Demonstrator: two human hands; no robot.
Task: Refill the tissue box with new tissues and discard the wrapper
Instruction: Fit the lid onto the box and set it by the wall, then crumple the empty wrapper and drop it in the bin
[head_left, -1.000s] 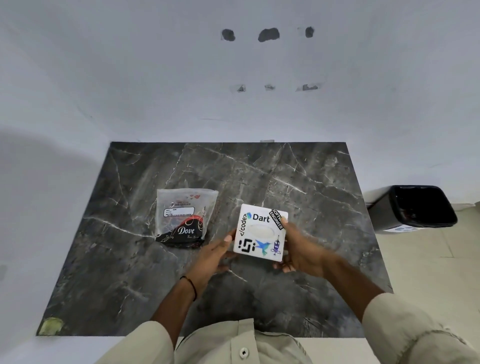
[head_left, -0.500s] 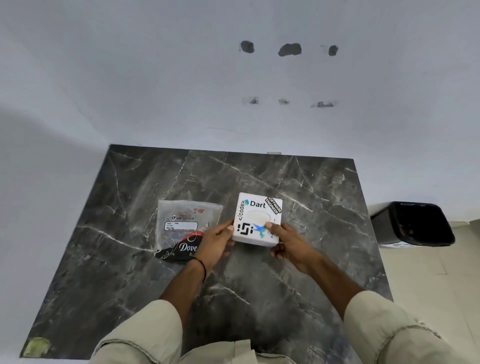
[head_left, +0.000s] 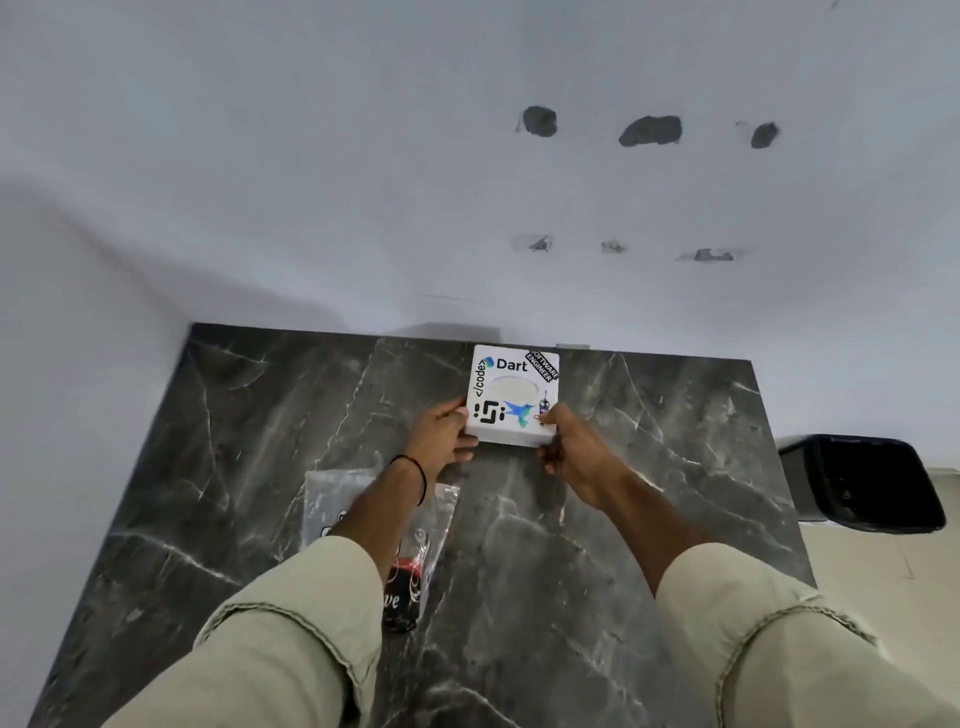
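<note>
A square white tissue box (head_left: 511, 395) covered in stickers, with an oval opening on top, sits at the far edge of the dark marble table (head_left: 260, 441), close to the wall. My left hand (head_left: 441, 436) grips its near left corner and my right hand (head_left: 569, 449) grips its near right corner. A clear plastic tissue pack (head_left: 410, 561) with a dark printed end lies on the table nearer to me, partly hidden under my left forearm.
A black waste bin (head_left: 867, 483) stands on the floor to the right of the table. A white wall with several dark holes rises directly behind the table's far edge.
Both hands have carried the tissue box away from me, from the table's middle to its far edge near the wall. The tissue pack has stayed in place.
</note>
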